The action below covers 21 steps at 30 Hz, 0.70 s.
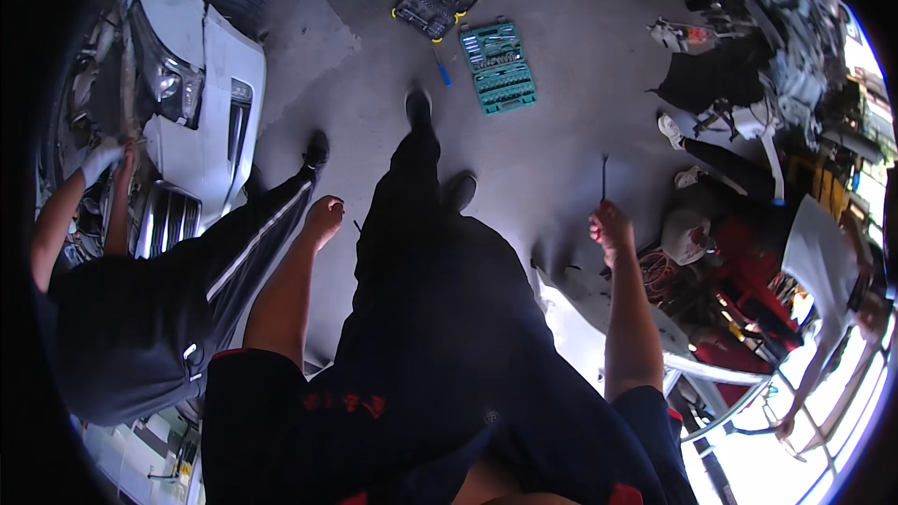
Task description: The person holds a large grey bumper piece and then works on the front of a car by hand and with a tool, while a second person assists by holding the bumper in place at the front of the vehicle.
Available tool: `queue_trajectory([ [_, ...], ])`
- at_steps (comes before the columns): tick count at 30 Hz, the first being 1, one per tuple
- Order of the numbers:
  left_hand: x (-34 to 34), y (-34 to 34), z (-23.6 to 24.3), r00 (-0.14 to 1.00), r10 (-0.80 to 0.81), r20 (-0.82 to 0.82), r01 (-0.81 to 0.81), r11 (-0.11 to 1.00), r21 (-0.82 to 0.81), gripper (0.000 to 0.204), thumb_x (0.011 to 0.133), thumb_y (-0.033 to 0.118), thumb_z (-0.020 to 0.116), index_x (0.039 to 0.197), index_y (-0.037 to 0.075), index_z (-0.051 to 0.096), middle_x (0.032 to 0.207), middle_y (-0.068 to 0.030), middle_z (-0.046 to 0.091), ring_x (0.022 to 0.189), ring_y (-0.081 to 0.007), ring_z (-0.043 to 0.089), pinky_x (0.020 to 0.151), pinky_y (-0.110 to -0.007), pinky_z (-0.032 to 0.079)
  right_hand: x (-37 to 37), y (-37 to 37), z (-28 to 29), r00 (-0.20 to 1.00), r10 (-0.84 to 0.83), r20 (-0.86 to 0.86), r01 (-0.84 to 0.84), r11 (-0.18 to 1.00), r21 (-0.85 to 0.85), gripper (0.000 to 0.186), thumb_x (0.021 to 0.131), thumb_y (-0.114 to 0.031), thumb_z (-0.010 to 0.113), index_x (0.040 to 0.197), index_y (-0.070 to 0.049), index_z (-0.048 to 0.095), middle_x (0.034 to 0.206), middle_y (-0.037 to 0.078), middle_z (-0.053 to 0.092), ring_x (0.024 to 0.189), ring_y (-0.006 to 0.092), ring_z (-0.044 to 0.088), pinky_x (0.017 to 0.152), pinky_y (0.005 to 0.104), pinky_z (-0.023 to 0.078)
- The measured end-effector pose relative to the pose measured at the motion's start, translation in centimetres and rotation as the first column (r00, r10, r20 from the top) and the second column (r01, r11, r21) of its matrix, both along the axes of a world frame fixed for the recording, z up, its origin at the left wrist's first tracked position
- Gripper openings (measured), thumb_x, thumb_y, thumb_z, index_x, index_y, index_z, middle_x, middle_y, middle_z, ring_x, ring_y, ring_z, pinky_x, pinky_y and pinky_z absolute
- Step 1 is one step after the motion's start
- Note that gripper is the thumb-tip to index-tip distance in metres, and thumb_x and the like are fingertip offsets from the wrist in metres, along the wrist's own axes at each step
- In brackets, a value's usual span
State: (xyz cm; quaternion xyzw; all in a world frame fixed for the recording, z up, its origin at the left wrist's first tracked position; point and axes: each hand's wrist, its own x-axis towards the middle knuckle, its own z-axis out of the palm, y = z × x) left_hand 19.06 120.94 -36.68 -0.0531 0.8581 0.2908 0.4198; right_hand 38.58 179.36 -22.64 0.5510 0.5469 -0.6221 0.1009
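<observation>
Round fisheye view, fading to black at the corners. Light is dim and cool over the grey floor (318, 93), which carries a soft sheen near the middle. Strong white daylight enters from the right; the openings (851, 421) at lower right are blown out by glare. The person's dark clothing (440, 318) sinks to near-black, with a faint bluish haze. The left hand (324, 217) and right hand (613, 229) stand out against the duller floor; the thin tool (604, 178) is a soft-edged dark line. Toward the rim, the white car (224, 103) bends and the cluttered right side looks stretched and smeared.
</observation>
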Motion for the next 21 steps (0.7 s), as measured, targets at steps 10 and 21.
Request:
queue_trajectory([
  [10,-21.4,20.6,-8.6,0.975,-0.128,-0.183,0.132,0.991,0.013,0.02,0.094,0.019,0.053,0.1,0.006,0.067,0.097,-0.017,0.071,0.092,-0.0358,0.069,0.081,-0.041,0.054,-25.7,11.2,-12.4,0.803,0.389,0.452,-0.378,0.918,-0.118,0.04,0.103,-0.036,0.044,0.095,0.002,0.053,0.07,0.012,0.061,0.05,0.0163,0.053,0.044,0.0299,0.043],
  [21,-16.3,33.8,-15.1,0.994,-0.047,-0.096,0.067,0.974,0.214,0.022,0.089,-0.001,0.058,0.111,0.004,0.063,0.1,-0.0128,0.066,0.088,-0.0271,0.067,0.078,-0.034,0.055,-38.8,16.5,-47.4,0.45,0.719,0.53,-0.762,0.619,-0.192,0.038,0.101,-0.03,0.038,0.107,0.003,0.057,0.085,0.016,0.071,0.071,0.0253,0.068,0.065,0.0422,0.053],
])
